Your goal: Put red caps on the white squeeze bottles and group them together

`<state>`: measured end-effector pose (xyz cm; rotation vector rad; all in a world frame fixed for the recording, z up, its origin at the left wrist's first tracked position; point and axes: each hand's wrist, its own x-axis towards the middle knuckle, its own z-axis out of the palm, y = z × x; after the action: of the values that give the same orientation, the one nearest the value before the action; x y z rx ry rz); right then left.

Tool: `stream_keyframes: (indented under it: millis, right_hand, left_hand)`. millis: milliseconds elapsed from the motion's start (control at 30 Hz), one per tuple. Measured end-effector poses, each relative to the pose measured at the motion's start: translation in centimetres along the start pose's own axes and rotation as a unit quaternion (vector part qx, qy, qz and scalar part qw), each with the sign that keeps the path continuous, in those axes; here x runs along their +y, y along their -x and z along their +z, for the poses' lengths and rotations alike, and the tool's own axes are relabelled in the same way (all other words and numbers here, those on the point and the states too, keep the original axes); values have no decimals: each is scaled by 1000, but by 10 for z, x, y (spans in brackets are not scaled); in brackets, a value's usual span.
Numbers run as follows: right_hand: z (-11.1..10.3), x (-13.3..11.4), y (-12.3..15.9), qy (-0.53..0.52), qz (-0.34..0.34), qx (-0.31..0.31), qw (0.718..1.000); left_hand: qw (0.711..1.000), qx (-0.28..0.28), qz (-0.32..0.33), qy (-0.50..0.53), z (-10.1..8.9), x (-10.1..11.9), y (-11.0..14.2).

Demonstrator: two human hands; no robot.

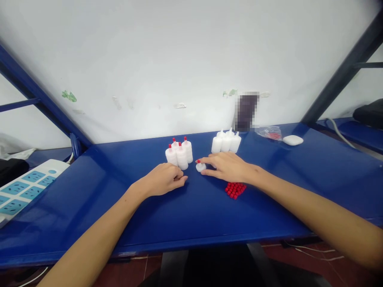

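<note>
My right hand [227,165] reaches over the middle of the blue table, its fingers at a small white nozzle lid [201,168] with a red tip cap [198,161]. The index finger touches the red cap and the thumb lies against the white side. My left hand [163,178] rests with curled fingers just in front of several white squeeze bottles [181,156] that wear red tip caps. Nothing shows between its thumb and fingers. Beyond my right hand stand several white bottles [226,142] with bare nozzles. A cluster of loose red caps [235,190] lies below my right wrist.
A clear plastic bag [270,133] with red pieces and a white rounded object [293,140] lie at the back right. A power strip [31,184] sits at the left. Blue frame posts [338,67] flank the table [191,223], and a white wall [155,71] stands behind it.
</note>
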<state>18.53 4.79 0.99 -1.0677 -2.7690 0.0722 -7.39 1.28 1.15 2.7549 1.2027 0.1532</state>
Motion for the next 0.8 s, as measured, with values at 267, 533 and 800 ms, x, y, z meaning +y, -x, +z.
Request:
stream_keyframes:
  millis: [267,533,800]
  right_hand:
    - [1,-3,-1,-14,55,10,998]
    - [4,-6,-9,-13,-1,27,1000]
    - [-2,-12,-1,-92,-4,73,993]
  left_hand:
    - [1000,13,22,17,1,2,1]
    - [998,18,67,8,9,27,-8]
    - [987,132,87,-9,18,31,-9]
